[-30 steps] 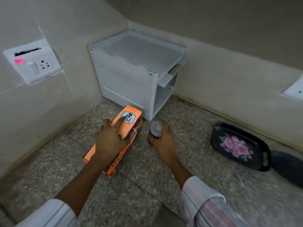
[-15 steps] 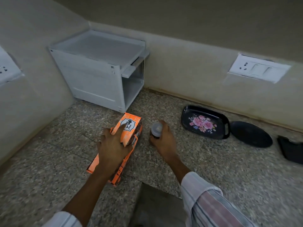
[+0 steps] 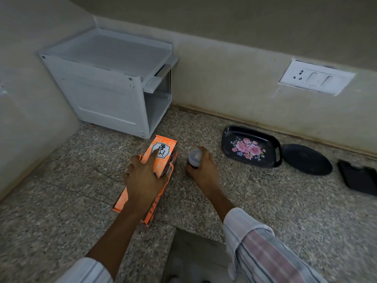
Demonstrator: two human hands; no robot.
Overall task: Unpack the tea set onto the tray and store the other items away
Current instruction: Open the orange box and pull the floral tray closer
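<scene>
Orange box (image 3: 161,158) – long axis toward cabinet (image 3: 106,86) – gripped by left hand (image 3: 142,178).

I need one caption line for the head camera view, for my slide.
Left hand grips orange box; right hand holds small jar beside floral tray.

Cabinet (image 3: 106,78) stands in the far left corner of the counter (image 3: 285,211), against both walls, open side facing right. Box (image 3: 163,156) lies just before the cabinet's near right corner, left hand (image 3: 142,178) on top of it. Jar (image 3: 194,158) stands just right of the box, in the right hand (image 3: 202,170). Further right, along the back wall: tray (image 3: 252,149), then plate (image 3: 307,159) touching its right end, then a case (image 3: 359,178) near the right edge. Socket (image 3: 316,77) on the wall above the plate.
</scene>
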